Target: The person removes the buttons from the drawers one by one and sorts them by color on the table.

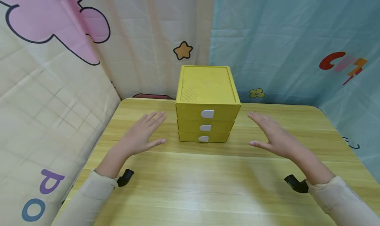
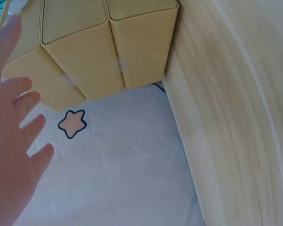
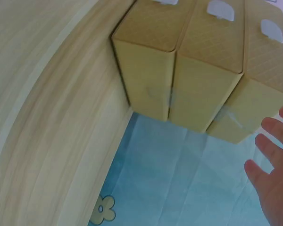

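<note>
Two hands (image 1: pixel 139 135) (image 1: pixel 274 137) flank yellow drawers (image 1: pixel 193 112), curtains (image 1: pixel 267 44) behind.

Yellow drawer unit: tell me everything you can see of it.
The yellow drawer unit looks like plastic, its rimmed flat top marked near the front-left corner. Three stacked drawers with diamond-patterned fronts look shut, each with a white pull. What looks like clear tape crosses the side seams. It stands upright on the wooden table, near the far edge; the left hand and right hand flank it without touching.
</note>
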Demonstrator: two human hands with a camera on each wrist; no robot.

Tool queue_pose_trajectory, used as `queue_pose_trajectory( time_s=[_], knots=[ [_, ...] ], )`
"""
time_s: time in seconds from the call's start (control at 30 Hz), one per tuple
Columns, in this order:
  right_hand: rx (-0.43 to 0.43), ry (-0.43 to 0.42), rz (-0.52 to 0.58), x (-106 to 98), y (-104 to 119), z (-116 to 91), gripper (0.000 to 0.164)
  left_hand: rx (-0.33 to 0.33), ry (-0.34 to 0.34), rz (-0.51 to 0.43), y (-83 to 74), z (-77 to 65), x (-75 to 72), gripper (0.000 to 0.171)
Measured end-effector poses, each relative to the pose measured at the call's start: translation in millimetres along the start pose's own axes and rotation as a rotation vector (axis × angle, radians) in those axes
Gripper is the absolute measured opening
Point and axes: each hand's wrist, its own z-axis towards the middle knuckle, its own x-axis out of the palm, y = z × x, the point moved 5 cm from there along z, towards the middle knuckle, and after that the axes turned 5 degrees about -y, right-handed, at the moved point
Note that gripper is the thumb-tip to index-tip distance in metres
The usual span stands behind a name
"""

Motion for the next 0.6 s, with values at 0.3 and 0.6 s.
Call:
queue_pose_trajectory(
  time_s=[0.3,0.6],
  knots=[
    [0.064,-0.101,0.22,-9,23,15,0.076,-0.182,-0.095,-0.272,3.5,20.3,-8.5,0.07],
    [-0.021,-0.22,0.323,-9,51,37,0.062,-0.427,-0.228,-0.733,0.6,51.4,-15.5,0.061]
  ],
)
